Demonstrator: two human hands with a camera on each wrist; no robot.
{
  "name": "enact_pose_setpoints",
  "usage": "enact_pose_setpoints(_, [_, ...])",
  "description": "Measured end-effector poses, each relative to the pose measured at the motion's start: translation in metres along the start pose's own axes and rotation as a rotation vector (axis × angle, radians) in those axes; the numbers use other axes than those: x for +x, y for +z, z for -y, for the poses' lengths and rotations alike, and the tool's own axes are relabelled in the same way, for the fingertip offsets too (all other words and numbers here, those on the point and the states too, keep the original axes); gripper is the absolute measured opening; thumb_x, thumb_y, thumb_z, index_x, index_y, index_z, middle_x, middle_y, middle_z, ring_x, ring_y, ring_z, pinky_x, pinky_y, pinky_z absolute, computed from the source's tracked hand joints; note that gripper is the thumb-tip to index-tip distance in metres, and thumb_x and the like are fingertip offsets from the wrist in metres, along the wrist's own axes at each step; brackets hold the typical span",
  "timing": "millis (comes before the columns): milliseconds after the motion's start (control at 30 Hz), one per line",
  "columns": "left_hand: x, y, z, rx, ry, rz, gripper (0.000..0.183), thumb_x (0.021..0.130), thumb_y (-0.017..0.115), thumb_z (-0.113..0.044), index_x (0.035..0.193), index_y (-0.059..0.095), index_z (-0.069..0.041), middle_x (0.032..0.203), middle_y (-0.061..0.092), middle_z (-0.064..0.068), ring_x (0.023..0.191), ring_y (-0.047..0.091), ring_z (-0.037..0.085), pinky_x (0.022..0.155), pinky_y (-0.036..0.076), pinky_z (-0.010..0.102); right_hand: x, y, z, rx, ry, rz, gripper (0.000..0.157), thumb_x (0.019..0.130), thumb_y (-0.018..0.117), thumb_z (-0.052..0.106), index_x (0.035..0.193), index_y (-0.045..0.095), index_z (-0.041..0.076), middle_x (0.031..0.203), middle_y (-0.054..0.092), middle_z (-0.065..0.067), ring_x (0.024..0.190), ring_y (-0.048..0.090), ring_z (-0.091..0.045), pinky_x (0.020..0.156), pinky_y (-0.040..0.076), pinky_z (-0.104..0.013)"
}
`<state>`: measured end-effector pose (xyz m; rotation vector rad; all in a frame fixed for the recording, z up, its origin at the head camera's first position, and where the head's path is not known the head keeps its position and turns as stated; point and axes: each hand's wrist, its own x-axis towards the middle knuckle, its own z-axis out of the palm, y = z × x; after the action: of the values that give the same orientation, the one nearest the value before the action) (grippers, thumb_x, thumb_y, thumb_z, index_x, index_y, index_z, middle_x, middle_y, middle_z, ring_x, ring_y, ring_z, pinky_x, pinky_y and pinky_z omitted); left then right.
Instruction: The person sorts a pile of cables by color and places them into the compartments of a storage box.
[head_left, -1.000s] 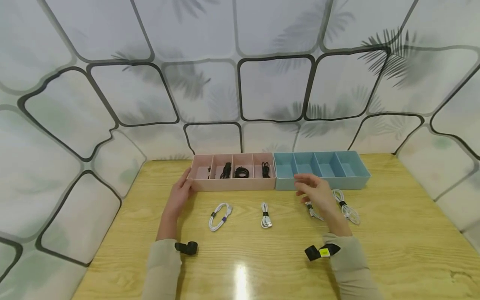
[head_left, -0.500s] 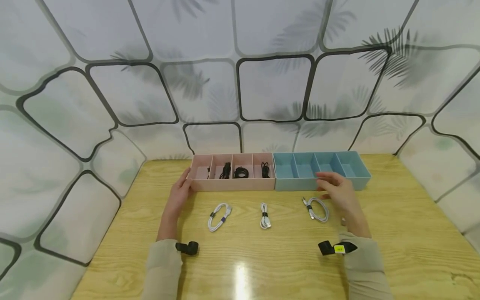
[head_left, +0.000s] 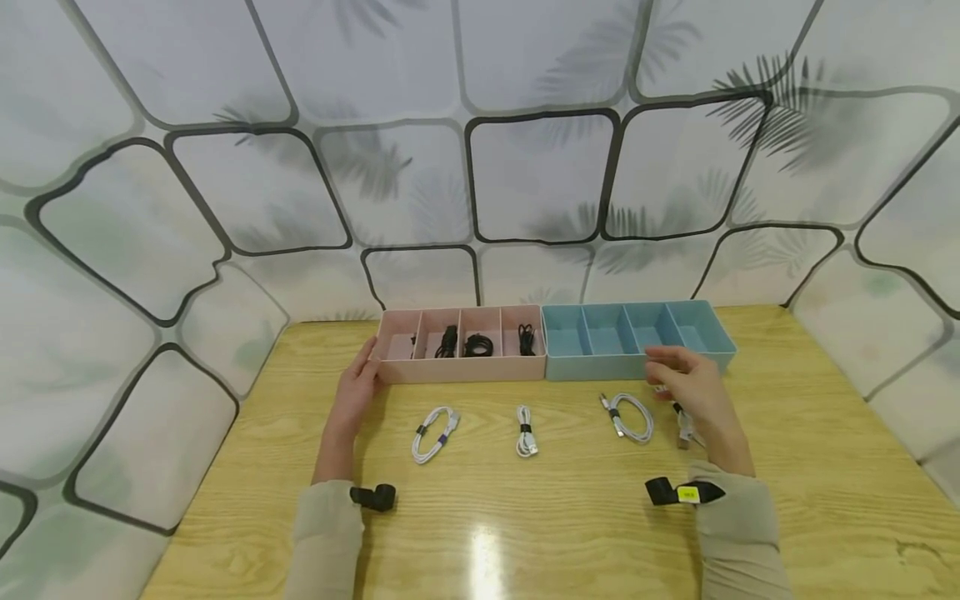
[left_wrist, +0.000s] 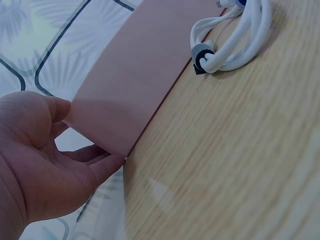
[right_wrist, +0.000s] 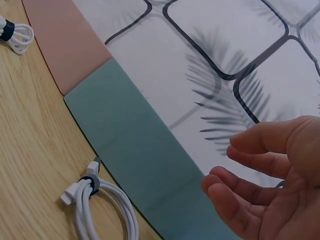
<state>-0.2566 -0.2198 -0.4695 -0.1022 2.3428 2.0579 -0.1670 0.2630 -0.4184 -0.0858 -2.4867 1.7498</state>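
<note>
In the head view, my left hand (head_left: 356, 393) holds the left end of a pink divided organizer box (head_left: 461, 371). The left wrist view shows its fingertips at the box's upper and lower corners. My right hand (head_left: 697, 396) hovers before the blue divided organizer box (head_left: 592, 367), fingers loosely bent and holding nothing in the right wrist view. Beneath it, a coiled white cable (head_left: 684, 423) is partly hidden. Further coiled white cables lie on the table: one with two ties (head_left: 435, 435), a narrow bundle (head_left: 526, 432) and a round loop (head_left: 628, 418).
Black cables (head_left: 478, 345) lie in the pink box's compartments. Both boxes stand end to end at the back of the wooden table (head_left: 480, 500), before a patterned wall covering (head_left: 540, 179). Wrist cameras (head_left: 381, 497) are strapped to both sleeves.
My right hand has moved right along the front of the blue box, uncovering the round white cable loop and partly covering the rightmost cable. My left hand stays at the pink box.
</note>
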Motion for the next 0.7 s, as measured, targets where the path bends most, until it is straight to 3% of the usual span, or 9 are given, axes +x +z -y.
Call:
enact_pose_setpoints(233, [-0.001, 0.0, -0.001, 0.017, -0.016, -0.002, 0.051, 0.108, 0.037, -0.024, 0.158, 0.027, -0.019, 0.163, 0.022, 0.014, 0.143, 0.032, 0.03, 0.115, 0.034, 0.043, 0.0, -0.009, -0.007, -0.152, -0.021, -0.057, 0.041, 0.1, 0.057, 0.017, 0.131, 0.056, -0.01, 0.118, 0.062, -0.025, 0.08, 0.062, -0.006, 0.065, 0.059, -0.028])
enact_pose_setpoints(433, [-0.002, 0.001, -0.006, 0.067, -0.023, -0.031, 0.051, 0.108, 0.036, -0.023, 0.158, 0.028, -0.02, 0.163, 0.021, 0.013, 0.142, 0.032, 0.029, 0.114, 0.035, 0.045, 0.001, -0.021, -0.014, -0.402, -0.053, -0.077, 0.035, 0.096, 0.061, 0.015, 0.122, 0.063, -0.008, 0.114, 0.066, -0.029, 0.087, 0.065, -0.025, 0.064, 0.054, -0.027])
enact_pose_setpoints(567, [-0.001, 0.002, -0.007, 0.069, -0.028, -0.034, 0.052, 0.107, 0.036, -0.022, 0.158, 0.029, -0.02, 0.163, 0.023, 0.013, 0.139, 0.035, 0.028, 0.113, 0.036, 0.045, 0.0, -0.028, -0.018, -0.488, -0.034, -0.044, 0.035, 0.094, 0.063, 0.015, 0.119, 0.064, -0.009, 0.113, 0.064, -0.032, 0.1, 0.062, -0.043, 0.076, 0.054, -0.044])
enact_pose_setpoints(700, [0.0, 0.002, -0.005, 0.071, -0.028, -0.028, 0.051, 0.107, 0.036, -0.021, 0.158, 0.029, -0.02, 0.163, 0.024, 0.011, 0.137, 0.036, 0.027, 0.111, 0.037, 0.044, -0.004, -0.035, -0.023, -0.525, 0.009, 0.009, 0.033, 0.092, 0.063, 0.013, 0.115, 0.062, -0.011, 0.113, 0.061, -0.036, 0.103, 0.058, -0.05, 0.081, 0.051, -0.056])
